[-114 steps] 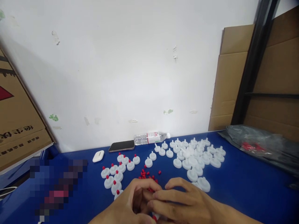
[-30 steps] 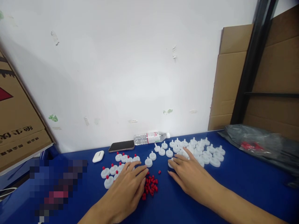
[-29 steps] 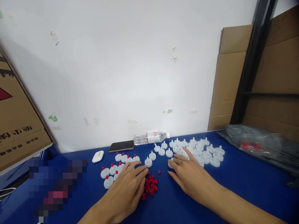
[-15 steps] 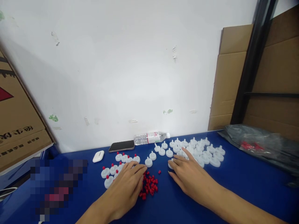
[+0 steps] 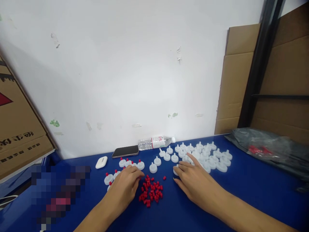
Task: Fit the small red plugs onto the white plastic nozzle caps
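My left hand (image 5: 126, 185) is closed in a pinch at the left edge of a loose pile of small red caps (image 5: 152, 191), and a bit of red shows at its fingertips. Under and behind that hand stand several white spouted lids with red tips (image 5: 108, 178), partly hidden by it. My right hand (image 5: 190, 177) lies with its fingers curled round a white spouted lid (image 5: 176, 170), mostly covered by the fingers. Beyond it spreads a group of white spouted lids without red tips (image 5: 212, 161). Two bare lids (image 5: 153, 168) stand between my hands.
Along the wall lie a phone (image 5: 125, 151), a clear water bottle (image 5: 156, 143) and a white earphone case (image 5: 101, 162). A dark plastic bag (image 5: 241, 138) with red pieces in clear film is at right. A cardboard box (image 5: 19, 129) stands left on the blue table (image 5: 173, 209).
My left hand has moved left off the red caps, uncovering more of the pile and covering more of the red-tipped lids. My right hand has stayed in place.
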`<state>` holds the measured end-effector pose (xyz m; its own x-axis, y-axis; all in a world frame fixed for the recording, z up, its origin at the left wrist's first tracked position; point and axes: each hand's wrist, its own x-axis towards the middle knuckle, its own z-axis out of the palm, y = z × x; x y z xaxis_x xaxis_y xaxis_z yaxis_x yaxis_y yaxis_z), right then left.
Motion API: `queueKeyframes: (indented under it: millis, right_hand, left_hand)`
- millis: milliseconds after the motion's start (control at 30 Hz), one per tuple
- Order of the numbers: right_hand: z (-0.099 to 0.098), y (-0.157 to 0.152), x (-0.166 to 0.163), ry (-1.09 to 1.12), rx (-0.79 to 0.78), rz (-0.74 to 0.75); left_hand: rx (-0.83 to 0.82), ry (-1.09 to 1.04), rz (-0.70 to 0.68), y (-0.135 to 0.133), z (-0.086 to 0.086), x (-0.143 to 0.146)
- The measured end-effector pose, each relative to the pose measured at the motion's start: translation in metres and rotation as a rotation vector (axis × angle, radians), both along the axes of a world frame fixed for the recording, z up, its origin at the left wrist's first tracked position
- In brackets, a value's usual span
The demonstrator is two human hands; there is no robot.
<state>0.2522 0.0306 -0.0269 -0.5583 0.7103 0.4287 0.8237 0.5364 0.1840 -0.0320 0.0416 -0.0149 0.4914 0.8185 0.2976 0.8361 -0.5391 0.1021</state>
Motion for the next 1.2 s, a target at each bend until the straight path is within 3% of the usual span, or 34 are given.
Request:
queueKeyframes:
  millis: [633, 933, 1200]
  right_hand:
    - [-0.004, 0.003, 0.001, 0.042, -0.081, -0.037]
    - [-0.015, 0.011, 0.004, -0.03, 0.012, -0.02]
    - [-0.012, 0.009, 0.003, -0.063, 0.007, -0.033]
  left_hand:
    - [0.0, -0.019, 0.061, 0.004, -0.011, -0.006]
    - [-0.035, 0.0, 0.07, -0.001, -0.003, 0.0]
    - [-0.048, -0.006, 0.109, -0.005, 0.005, 0.003]
